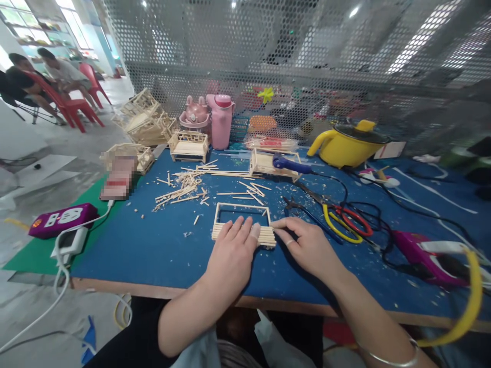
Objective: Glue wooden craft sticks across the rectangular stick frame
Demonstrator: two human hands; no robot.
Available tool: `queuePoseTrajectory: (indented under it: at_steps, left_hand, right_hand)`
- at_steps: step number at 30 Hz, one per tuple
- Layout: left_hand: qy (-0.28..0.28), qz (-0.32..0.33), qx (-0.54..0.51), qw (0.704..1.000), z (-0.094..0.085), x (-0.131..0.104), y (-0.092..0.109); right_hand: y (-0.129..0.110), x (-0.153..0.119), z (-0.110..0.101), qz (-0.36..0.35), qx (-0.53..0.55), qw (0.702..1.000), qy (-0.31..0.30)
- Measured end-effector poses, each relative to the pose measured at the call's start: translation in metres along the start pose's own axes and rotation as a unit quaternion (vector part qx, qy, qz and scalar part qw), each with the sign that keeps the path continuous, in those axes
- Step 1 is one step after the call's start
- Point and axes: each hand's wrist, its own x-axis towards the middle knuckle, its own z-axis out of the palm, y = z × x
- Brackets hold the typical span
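A small frame of pale wooden sticks (266,236) lies on the blue work surface in front of me. Its near part is a row of sticks side by side; the far part is an open rectangle. My left hand (232,250) rests flat across the row, fingers stretched out and holding it down. At the frame's right end, my right hand (307,245) pinches the stick ends between thumb and index finger. Loose wooden sticks (184,186) are scattered beyond the frame. Pliers with dark blue handles (314,220) lie just past my right hand.
A blue hot glue gun (293,164) leans on a small stick-built bed (263,162). Red-and-yellow-handled scissors (345,220) lie among cables at right. Behind are a yellow pot (341,145), a pink bottle (221,122) and perforated metal screen (215,46). A phone (118,176) charges at left.
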Motion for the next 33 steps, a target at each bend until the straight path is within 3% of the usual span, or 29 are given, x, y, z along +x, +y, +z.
queuePoseTrajectory:
  at_steps: [7,22,27,33]
  left_hand:
    - [0.002,-0.001,0.000,1.000,0.000,0.000,0.000]
    - [0.011,0.004,-0.009,1.000,0.002,0.001,0.000]
    - [0.021,-0.005,-0.015,1.000,0.001,-0.001,0.001]
    - [0.143,-0.013,-0.088,0.986,-0.033,0.004,0.005]
  right_hand:
    - [0.002,0.003,-0.001,-0.022,0.000,1.000,0.000]
    - [-0.005,0.000,0.000,-0.003,-0.001,1.000,0.006]
    - [-0.008,0.001,-0.001,-0.010,-0.016,0.999,0.035]
    - [-0.019,-0.008,-0.018,-0.046,-0.045,0.994,0.087]
